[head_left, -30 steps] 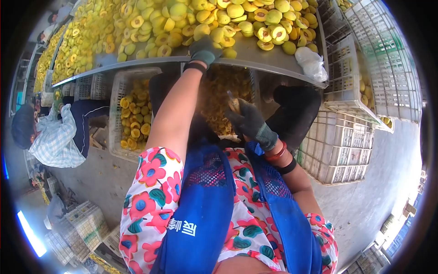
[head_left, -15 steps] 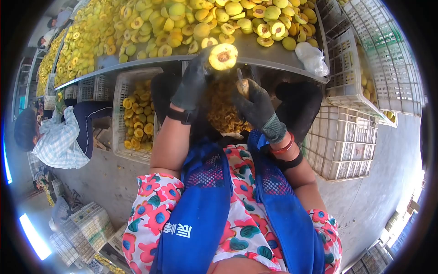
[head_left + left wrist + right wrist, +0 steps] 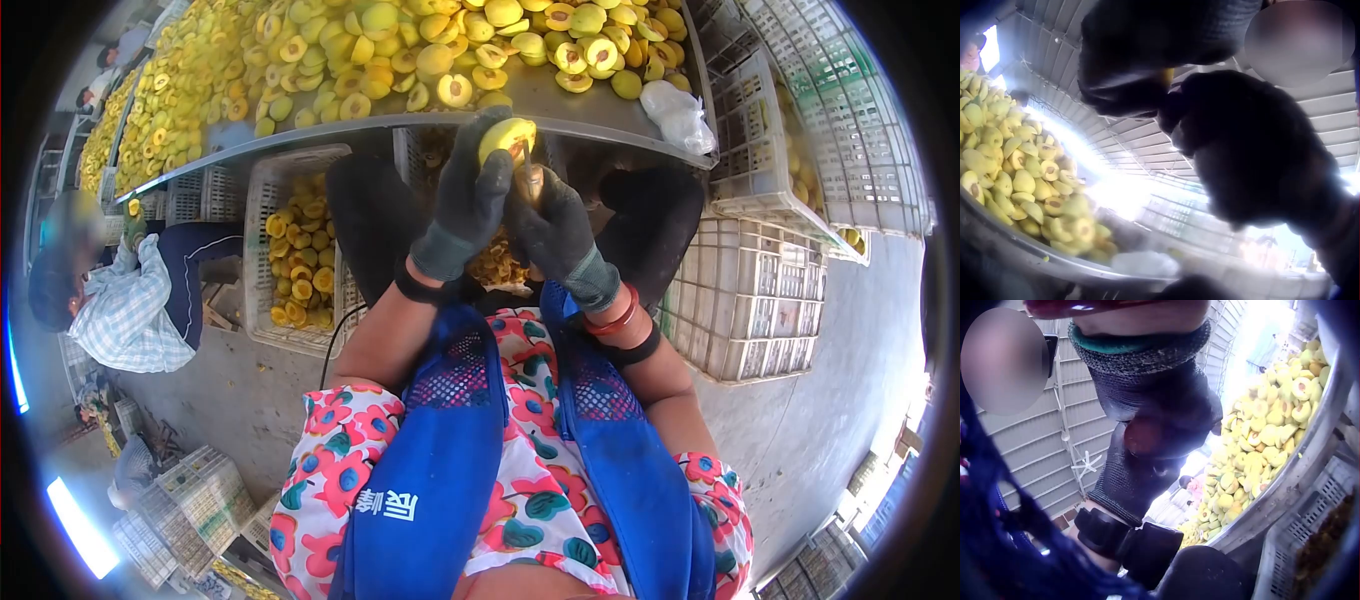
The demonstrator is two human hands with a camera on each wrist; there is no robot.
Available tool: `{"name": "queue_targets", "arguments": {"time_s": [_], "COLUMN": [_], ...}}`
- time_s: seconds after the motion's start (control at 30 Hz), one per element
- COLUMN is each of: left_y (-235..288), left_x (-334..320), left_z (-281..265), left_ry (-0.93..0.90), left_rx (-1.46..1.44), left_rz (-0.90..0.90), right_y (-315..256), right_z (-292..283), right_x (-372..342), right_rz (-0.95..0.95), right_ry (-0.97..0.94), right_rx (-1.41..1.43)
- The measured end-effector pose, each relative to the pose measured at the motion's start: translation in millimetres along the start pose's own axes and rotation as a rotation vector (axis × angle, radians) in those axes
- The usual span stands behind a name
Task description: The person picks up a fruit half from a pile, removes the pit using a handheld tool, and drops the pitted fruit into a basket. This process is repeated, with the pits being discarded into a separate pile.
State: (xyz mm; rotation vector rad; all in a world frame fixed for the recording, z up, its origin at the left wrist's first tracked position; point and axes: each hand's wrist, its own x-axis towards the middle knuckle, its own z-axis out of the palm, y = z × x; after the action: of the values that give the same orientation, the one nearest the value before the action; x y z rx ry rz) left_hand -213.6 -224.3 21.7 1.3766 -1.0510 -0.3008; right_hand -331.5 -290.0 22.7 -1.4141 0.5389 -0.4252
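Note:
My gloved left hand (image 3: 465, 195) holds a yellow peach half (image 3: 512, 135) in front of the table edge, its reddish-brown pit hollow turned toward my right hand. In my gloved right hand (image 3: 560, 225) is a small knife-like tool (image 3: 530, 178) with a wooden handle, gripped low. Its thin metal blade reaches the cut face of the peach. Both hands meet closely in the left wrist view, where just a yellow sliver of fruit shows between the gloves. From the right wrist view, the right glove (image 3: 1147, 394) hides the fruit and the tool.
A metal table (image 3: 600, 115) bears a large heap of halved peaches (image 3: 380, 60). Below it stand a crate of peach halves (image 3: 300, 250) and brown scraps (image 3: 497, 265) between my knees. White crates (image 3: 745, 290) stack at the right; a plastic bag (image 3: 678, 112) lies at the table corner. Another person (image 3: 135, 300) sits left.
My left hand went from the heap back toward me with a peach half, then turned it from facing up to facing the tool. My right hand brought the blade up to it.

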Motion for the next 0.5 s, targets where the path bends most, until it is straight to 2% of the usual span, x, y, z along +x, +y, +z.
{"name": "queue_targets", "arguments": {"time_s": [0.07, 0.13, 0.23, 0.3, 0.43, 0.5], "left_y": [-0.1, -1.9, 0.7, 4.9, 8.5, 14.6], "left_x": [-2.2, -2.7, -3.0, -0.8, -1.8, -2.9], "left_z": [2.2, 1.4, -0.4, -4.4, -10.5, -11.5], "left_ry": [0.015, 0.004, -0.040, -0.069, -0.099, -0.117], "left_rx": [-0.030, -0.036, -0.118, -0.109, 0.048, 0.106], "left_rz": [0.012, 0.036, 0.000, 0.000, 0.026, -0.051], "right_y": [-1.7, -2.2, -2.2, -3.1, -11.5, -16.1], "right_z": [-1.6, -4.9, -8.4, -8.2, -12.5, -10.0], "right_x": [-1.4, -1.4, -1.6, -0.1, 8.6, 6.1], "right_rz": [0.020, 0.021, -0.031, -0.139, -0.387, -0.217], "right_ry": [-0.068, -0.090, -0.032, 0.018, 0.095, 0.134], "right_rx": [0.143, 0.165, 0.073, 0.096, -0.083, 0.087]}}
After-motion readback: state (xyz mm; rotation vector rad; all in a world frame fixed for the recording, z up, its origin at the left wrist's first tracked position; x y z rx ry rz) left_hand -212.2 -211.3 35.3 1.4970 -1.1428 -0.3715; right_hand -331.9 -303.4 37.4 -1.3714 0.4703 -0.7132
